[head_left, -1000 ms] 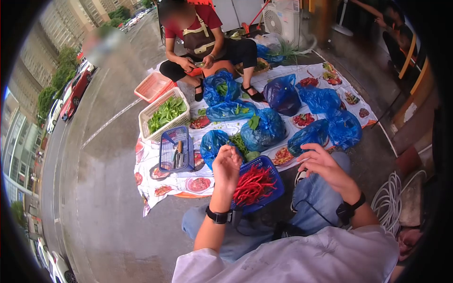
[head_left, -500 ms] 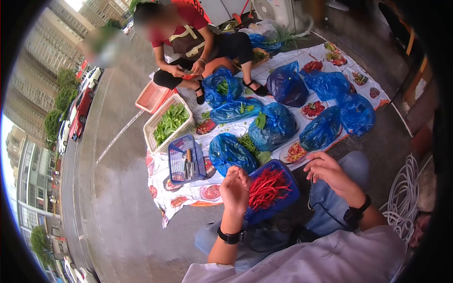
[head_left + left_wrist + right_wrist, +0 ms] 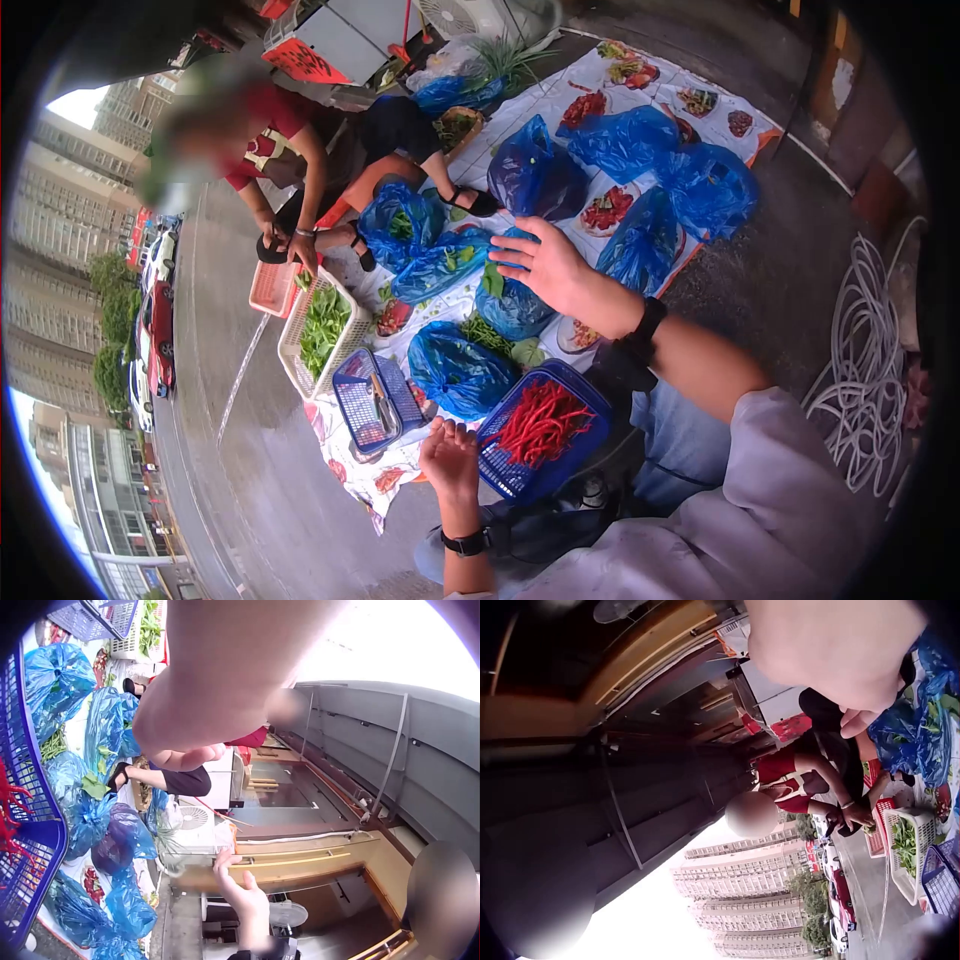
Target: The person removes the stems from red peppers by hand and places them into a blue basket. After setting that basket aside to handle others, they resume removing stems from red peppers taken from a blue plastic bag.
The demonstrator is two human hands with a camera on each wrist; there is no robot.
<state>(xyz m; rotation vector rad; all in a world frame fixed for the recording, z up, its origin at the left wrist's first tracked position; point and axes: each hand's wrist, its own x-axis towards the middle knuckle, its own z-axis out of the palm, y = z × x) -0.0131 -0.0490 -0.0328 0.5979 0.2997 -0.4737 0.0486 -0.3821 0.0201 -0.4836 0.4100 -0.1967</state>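
Note:
My left hand (image 3: 450, 460) is raised beside a blue plastic basket (image 3: 597, 432) of long red chili peppers (image 3: 541, 424), its fingers loosely bent and holding nothing. Farther forward, my right hand (image 3: 548, 265) is stretched out above the blue bags with its fingers extended and nothing in them. In the head view it overlaps a blue bag (image 3: 520, 312) with green leaves on it. Another blue bag (image 3: 462, 372) lies between the chili basket and a small blue basket (image 3: 408, 398) containing tools with handles (image 3: 381, 402).
A printed white sheet (image 3: 555, 90) lies under several blue bags. At its left edge, a cream basket (image 3: 357, 325) holds leafy greens (image 3: 324, 330). Across from me a seated person (image 3: 290, 150) reaches down near a pink basket (image 3: 268, 290). Coiled white hose (image 3: 860, 370) lies at right.
My right hand has reached forward and left, over the bags, its fingers straightening. The left hand stays near the chili basket. The seated person has leaned toward the baskets. The head view has turned.

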